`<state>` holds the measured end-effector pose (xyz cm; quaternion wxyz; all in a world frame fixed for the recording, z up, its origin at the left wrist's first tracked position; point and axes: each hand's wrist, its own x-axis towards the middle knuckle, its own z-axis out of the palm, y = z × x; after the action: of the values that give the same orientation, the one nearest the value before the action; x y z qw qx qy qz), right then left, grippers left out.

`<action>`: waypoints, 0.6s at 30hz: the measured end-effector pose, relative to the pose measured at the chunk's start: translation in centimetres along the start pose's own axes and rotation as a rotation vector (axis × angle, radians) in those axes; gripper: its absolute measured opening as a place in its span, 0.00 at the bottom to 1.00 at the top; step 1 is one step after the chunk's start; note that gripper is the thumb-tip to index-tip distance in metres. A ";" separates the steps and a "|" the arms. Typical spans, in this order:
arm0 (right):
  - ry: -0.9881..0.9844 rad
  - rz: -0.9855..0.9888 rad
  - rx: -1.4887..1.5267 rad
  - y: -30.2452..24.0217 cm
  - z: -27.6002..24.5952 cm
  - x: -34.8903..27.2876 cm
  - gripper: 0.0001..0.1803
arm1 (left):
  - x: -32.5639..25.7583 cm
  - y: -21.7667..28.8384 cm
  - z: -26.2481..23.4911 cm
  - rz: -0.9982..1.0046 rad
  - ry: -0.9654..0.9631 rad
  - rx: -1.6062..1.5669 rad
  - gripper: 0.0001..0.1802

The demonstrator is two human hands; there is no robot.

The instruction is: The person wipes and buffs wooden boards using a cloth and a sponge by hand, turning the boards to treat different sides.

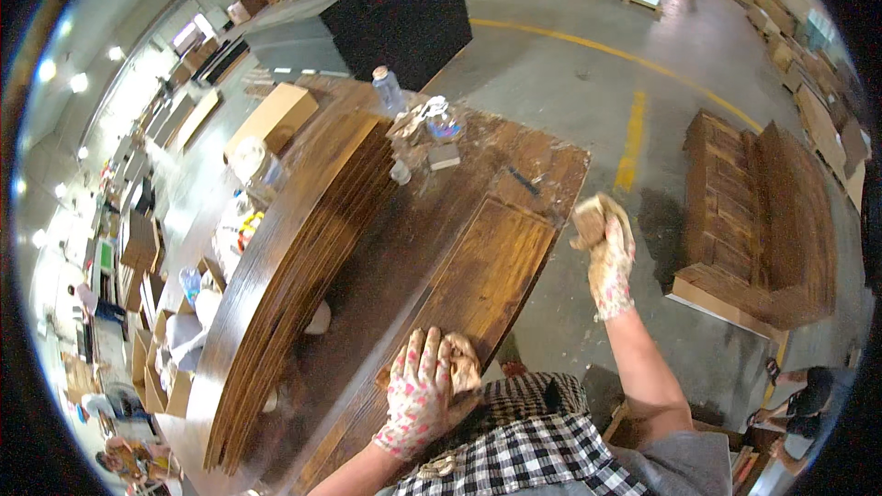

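My left hand [421, 392], in a stained flowered glove, presses down on the near end of a dark-stained wooden board [478, 266] lying on the worktable [514, 152], with a brown rag bunched under its fingers. Off the table's right edge my right hand [608, 257], gloved the same way, is raised and grips a stained brown rag [593, 219]. A tall stack of stained boards [303, 257] stands on edge to the left of the flat board.
A clear plastic bottle [387, 89], a small jar [442, 121] and a small block [444, 157] sit at the table's far end. A pile of stained boards [767, 220] rests on the floor at right. Black sheet stacks [386, 23] lie beyond.
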<state>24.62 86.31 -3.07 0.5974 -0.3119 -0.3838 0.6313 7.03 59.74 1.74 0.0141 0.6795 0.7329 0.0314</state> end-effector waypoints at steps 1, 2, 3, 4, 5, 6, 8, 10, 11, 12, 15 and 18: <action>0.049 0.006 0.012 0.1 -1.9 -0.6 0.19 | 2.6 0.4 -0.5 -0.020 -0.021 -0.022 0.52; 0.066 -0.019 0.014 0.7 -3.5 -1.3 0.19 | 4.8 0.6 -0.2 -0.014 0.016 -0.029 0.50; 0.097 -0.028 -0.038 1.6 -4.7 -2.0 0.20 | 7.0 0.5 0.6 -0.011 0.053 -0.036 0.49; 0.127 -0.031 -0.088 2.2 -5.4 -2.8 0.21 | 9.1 0.6 1.0 0.023 0.103 -0.045 0.46; 0.140 -0.048 -0.085 2.2 -5.5 -3.7 0.21 | 10.9 1.0 1.5 0.055 0.153 -0.058 0.43; 0.180 -0.026 -0.096 2.3 -5.3 -4.5 0.21 | 12.5 1.3 2.0 0.144 0.174 -0.063 0.39; 0.236 -0.028 -0.107 1.7 -5.6 -5.5 0.21 | 14.4 2.5 2.6 0.408 0.166 -0.059 0.33; 0.228 -0.049 -0.082 1.0 -6.3 -6.1 0.21 | 14.4 2.1 5.8 0.748 0.147 -0.284 0.27; 0.242 -0.066 -0.078 0.5 -7.1 -6.3 0.20 | 13.8 3.2 3.5 0.795 0.052 -0.334 0.23; 0.303 -0.108 -0.080 -0.3 -7.8 -6.6 0.19 | 13.3 3.6 3.3 0.700 0.037 -0.385 0.25; 0.404 -0.153 -0.202 -2.2 -7.3 -7.8 0.17 | 13.2 0.3 2.5 0.385 0.236 -0.494 0.24; 0.251 -0.187 -0.398 1.8 -11.5 -9.9 0.22 | 15.3 0.8 1.6 0.362 0.236 -0.209 0.31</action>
<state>34.40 77.79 -11.13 0.6228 -0.4624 -0.4505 0.4419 6.78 75.08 0.55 -0.0074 0.7863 0.5883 0.1884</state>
